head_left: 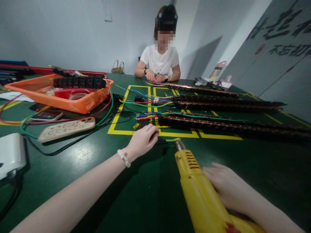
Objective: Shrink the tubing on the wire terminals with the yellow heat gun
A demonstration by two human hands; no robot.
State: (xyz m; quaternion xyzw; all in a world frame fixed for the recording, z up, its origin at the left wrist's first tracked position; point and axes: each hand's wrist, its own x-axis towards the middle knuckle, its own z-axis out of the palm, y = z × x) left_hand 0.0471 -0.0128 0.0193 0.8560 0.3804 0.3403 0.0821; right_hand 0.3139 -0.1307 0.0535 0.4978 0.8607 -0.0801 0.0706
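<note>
My left hand [145, 139], with a beaded bracelet at the wrist, is closed over a dark cable. Out of its right side runs a green-yellow wire [170, 140] that ends in a metal lug. My right hand [227, 183] grips a yellow heat gun [200, 191], whose body hides part of the fingers. The gun's metal nozzle [180, 145] points away from me, right at the lug end of the wire. Just beyond my left hand lie long black strips [218, 124] with copper-coloured rails and coloured leads ending in lugs.
An orange basket [80, 105] holding black socket parts stands at the left. Near it lie a beige power strip [66, 129], a phone [46, 115] and loose cables. A white device [11, 155] sits at the left edge. Across the green table a person [160, 61] handles wires.
</note>
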